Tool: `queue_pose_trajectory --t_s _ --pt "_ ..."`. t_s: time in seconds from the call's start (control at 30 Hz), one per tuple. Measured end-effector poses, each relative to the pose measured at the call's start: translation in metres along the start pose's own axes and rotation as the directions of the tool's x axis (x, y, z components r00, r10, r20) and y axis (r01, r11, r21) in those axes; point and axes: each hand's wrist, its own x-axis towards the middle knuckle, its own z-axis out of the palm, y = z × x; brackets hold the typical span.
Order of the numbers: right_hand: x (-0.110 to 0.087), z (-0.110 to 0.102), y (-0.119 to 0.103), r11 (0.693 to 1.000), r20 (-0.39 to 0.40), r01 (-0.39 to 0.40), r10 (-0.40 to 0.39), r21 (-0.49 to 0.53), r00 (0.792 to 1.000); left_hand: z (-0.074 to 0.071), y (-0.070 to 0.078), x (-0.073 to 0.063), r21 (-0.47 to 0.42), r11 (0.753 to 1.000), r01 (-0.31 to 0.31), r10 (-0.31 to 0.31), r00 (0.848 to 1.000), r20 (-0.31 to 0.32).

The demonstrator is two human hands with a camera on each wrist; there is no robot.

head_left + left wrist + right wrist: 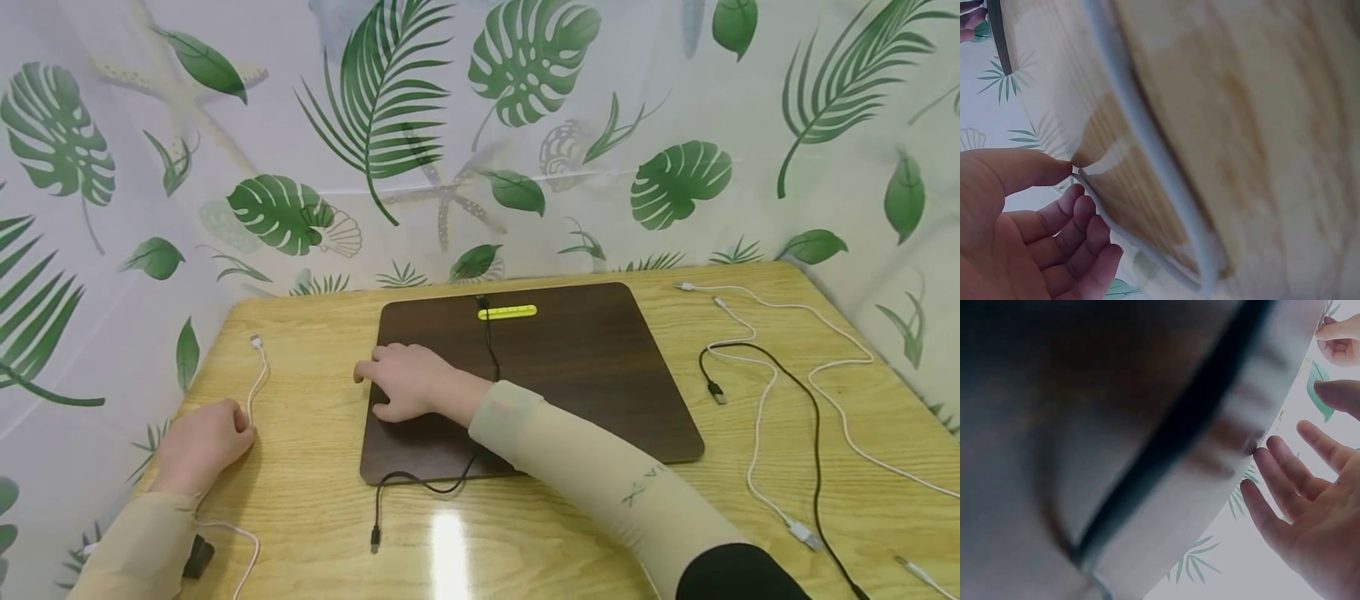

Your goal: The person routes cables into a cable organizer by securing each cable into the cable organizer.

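Observation:
At the left of the head view, my left hand (206, 446) pinches a white USB cable (1154, 150) between thumb and index finger, as the left wrist view shows. The cable's plug end (257, 342) lies on the table beyond that hand. My right hand (408, 379) is over the left part of a dark brown board (585, 375), fingers spread and holding nothing. A black cable (491, 342) runs from a yellow-green cable clip (507, 312) down the board, under my right forearm. Its plug (375, 537) lies on the wood in front of the board.
Several cables lie on the wooden table (315, 517) to the right, among them a white cable (757, 425) and a black cable (813, 417). A small black object (198, 557) sits beside my left sleeve. Behind the table hangs a leaf-patterned cloth (420, 208).

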Motion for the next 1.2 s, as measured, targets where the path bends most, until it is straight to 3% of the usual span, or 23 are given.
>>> queue_pose_trajectory --t_s 0.37,0.7,1.0,1.2 --pt "0.001 0.003 0.000 1.000 0.002 -0.006 0.006 0.012 1.000 0.006 -0.003 -0.001 -0.021 1.000 -0.011 0.010 1.000 -0.025" --pt "0.002 0.003 0.000 1.000 0.001 -0.013 0.013 0.029 1.000 0.001 0.004 -0.005 -0.043 0.999 0.027 -0.026 0.999 0.021" --pt "0.000 0.001 0.001 0.996 0.011 -0.044 0.043 0.082 0.999 -0.001 0.021 -0.010 -0.093 0.995 0.037 -0.035 0.999 0.021" --pt "-0.001 0.000 0.002 0.993 0.007 -0.058 0.057 0.107 0.998 -0.004 0.037 -0.011 -0.111 0.994 0.006 -0.006 1.000 0.002"
